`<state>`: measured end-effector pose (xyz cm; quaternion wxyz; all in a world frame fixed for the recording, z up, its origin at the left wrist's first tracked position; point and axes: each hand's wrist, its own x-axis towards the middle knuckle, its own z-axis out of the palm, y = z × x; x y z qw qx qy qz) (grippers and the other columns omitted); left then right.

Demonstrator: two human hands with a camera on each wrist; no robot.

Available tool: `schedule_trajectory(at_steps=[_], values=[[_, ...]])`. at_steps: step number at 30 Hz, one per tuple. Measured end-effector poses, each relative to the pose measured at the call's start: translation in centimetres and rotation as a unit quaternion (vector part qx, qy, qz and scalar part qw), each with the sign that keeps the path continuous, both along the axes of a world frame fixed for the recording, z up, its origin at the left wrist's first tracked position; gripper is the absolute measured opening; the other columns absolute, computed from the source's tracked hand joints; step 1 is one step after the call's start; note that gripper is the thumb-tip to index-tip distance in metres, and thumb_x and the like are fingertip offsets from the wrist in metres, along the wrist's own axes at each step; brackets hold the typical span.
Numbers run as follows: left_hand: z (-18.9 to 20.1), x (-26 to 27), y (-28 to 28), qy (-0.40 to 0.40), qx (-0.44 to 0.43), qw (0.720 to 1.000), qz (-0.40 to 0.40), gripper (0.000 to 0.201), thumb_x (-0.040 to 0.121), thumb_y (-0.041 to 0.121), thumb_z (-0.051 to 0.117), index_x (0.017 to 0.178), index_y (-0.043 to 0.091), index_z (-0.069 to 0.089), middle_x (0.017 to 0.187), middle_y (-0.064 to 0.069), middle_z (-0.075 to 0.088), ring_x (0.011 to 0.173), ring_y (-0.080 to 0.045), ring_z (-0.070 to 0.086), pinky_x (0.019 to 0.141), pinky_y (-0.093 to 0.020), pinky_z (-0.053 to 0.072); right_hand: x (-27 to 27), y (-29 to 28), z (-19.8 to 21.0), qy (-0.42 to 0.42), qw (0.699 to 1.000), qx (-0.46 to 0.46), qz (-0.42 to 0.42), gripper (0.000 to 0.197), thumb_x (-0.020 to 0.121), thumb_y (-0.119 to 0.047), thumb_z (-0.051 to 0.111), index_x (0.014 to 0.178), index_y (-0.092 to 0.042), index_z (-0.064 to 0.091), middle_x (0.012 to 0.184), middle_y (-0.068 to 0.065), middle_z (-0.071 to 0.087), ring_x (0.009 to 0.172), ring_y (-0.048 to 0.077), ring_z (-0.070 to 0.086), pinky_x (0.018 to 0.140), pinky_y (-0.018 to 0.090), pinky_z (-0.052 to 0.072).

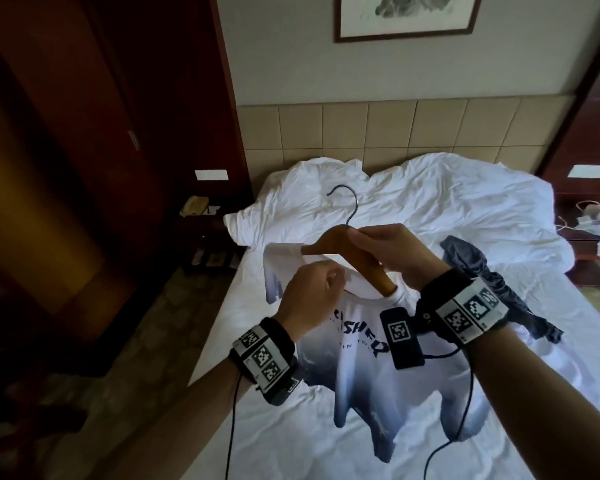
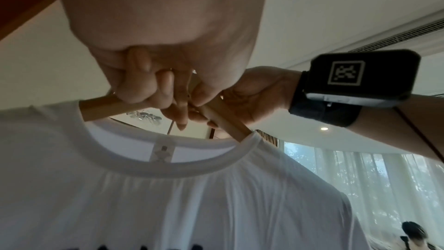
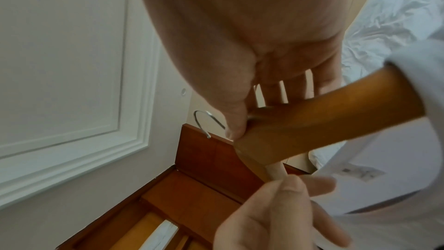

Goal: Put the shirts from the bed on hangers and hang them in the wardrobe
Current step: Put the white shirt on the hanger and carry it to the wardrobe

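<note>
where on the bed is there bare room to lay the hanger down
Bare sheet lies along the bed's left edge, beside the white shirt, and on the right past the dark garment. The head end is heaped with the duvet; the middle is taken by the shirt and both hands.

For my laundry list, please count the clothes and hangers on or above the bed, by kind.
White printed shirt, pinched at the collar by the left hand: 1
Dark garment lying on the bed: 1
Wooden hanger, held by the right hand: 1
Total: 3
</note>
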<state>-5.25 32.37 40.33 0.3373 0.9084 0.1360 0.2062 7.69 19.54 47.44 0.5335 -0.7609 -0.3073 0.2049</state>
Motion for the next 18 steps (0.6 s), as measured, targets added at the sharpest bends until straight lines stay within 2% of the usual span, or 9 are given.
schedule_trajectory(at_steps=[2, 3, 5, 6, 8, 11, 14, 16, 18], values=[[-0.1, -1.0, 0.4, -0.003, -0.018, 1.0, -0.014, 0.042, 0.104, 0.048, 0.042, 0.098, 0.022, 0.075, 0.094, 0.009, 0.074, 0.086, -0.005, 0.066, 0.077, -0.031, 0.055, -0.8, 0.8, 0.4, 0.01, 1.0, 0.002, -0.003, 0.023, 0.102, -0.033, 0.069, 0.099, -0.014, 0.08, 0.053, -0.018, 0.063, 0.051, -0.005, 0.058, 0.05, 0.01, 0.043], [0.0, -1.5, 0.5, -0.009, -0.041, 0.999, -0.02, 0.04, 0.105, 0.046, 0.045, 0.099, 0.021, 0.076, 0.093, 0.009, 0.074, 0.086, -0.005, 0.066, 0.076, -0.025, 0.053, -1.3, 1.2, 0.7, 0.015, 1.0, 0.004, -0.006, 0.024, 0.102, -0.035, 0.069, 0.098, -0.014, 0.08, 0.057, -0.017, 0.065, 0.057, -0.002, 0.062, 0.054, 0.015, 0.049], [0.2, -2.5, 0.8, -0.021, -0.089, 0.995, -0.038, 0.036, 0.105, 0.045, 0.049, 0.096, 0.023, 0.076, 0.09, 0.008, 0.075, 0.084, -0.007, 0.068, 0.074, -0.023, 0.051, -2.3, 1.8, 1.4, 0.036, 0.999, 0.007, -0.007, 0.028, 0.101, -0.038, 0.071, 0.099, -0.011, 0.081, 0.077, -0.002, 0.076, 0.076, 0.013, 0.071, 0.071, 0.032, 0.063], [0.5, -3.1, 0.8, -0.029, -0.104, 0.993, -0.044, 0.037, 0.104, 0.049, 0.049, 0.089, 0.024, 0.073, 0.084, 0.007, 0.073, 0.08, -0.01, 0.068, 0.071, -0.025, 0.05, -2.9, 2.1, 1.8, 0.056, 0.998, 0.009, -0.002, 0.031, 0.1, -0.038, 0.071, 0.1, -0.008, 0.081, 0.087, 0.005, 0.079, 0.081, 0.017, 0.073, 0.077, 0.037, 0.065], [1.2, -4.0, 0.8, -0.048, -0.112, 0.992, -0.036, 0.045, 0.104, 0.05, 0.052, 0.071, 0.021, 0.059, 0.064, 0.004, 0.06, 0.065, -0.014, 0.059, 0.064, -0.027, 0.042, -4.0, 2.5, 2.7, 0.091, 0.996, 0.015, 0.01, 0.032, 0.101, -0.037, 0.071, 0.104, -0.006, 0.079, 0.097, 0.01, 0.08, 0.084, 0.018, 0.077, 0.075, 0.036, 0.067], [2.7, -5.2, 0.7, -0.058, -0.101, 0.993, -0.002, 0.058, 0.102, 0.052, 0.056, 0.063, 0.01, 0.044, 0.054, 0.002, 0.041, 0.056, -0.014, 0.043, 0.059, -0.024, 0.034, -5.3, 3.0, 3.9, 0.13, 0.991, 0.033, 0.019, 0.028, 0.101, -0.035, 0.071, 0.108, -0.008, 0.076, 0.104, 0.009, 0.08, 0.089, 0.019, 0.077, 0.069, 0.032, 0.065], [4.0, -6.7, 0.5, -0.055, -0.115, 0.991, 0.031, 0.057, 0.097, 0.059, 0.063, 0.064, 0.013, 0.057, 0.057, 0.001, 0.057, 0.057, -0.017, 0.053, 0.062, -0.025, 0.042, -6.7, 3.3, 4.9, 0.167, 0.983, 0.048, 0.055, 0.03, 0.101, -0.031, 0.072, 0.118, -0.006, 0.073, 0.111, 0.01, 0.078, 0.101, 0.025, 0.076, 0.073, 0.035, 0.063], [4.9, -8.1, 0.1, -0.062, -0.134, 0.988, 0.05, 0.044, 0.095, 0.052, 0.069, 0.063, 0.022, 0.065, 0.059, 0.006, 0.064, 0.057, -0.011, 0.059, 0.061, -0.026, 0.045, -7.8, 3.1, 5.6, 0.189, 0.975, 0.063, 0.095, 0.033, 0.101, -0.03, 0.072, 0.122, -0.005, 0.07, 0.115, 0.011, 0.077, 0.107, 0.027, 0.075, 0.08, 0.038, 0.063], [6.0, -10.3, -0.7, -0.062, -0.137, 0.987, 0.064, 0.038, 0.096, 0.047, 0.068, 0.072, 0.018, 0.071, 0.066, 0.004, 0.07, 0.063, -0.01, 0.065, 0.065, -0.027, 0.051, -9.1, 2.9, 5.8, 0.194, 0.968, 0.083, 0.137, 0.032, 0.101, -0.029, 0.071, 0.12, -0.003, 0.07, 0.116, 0.013, 0.077, 0.107, 0.028, 0.075, 0.088, 0.042, 0.063]])
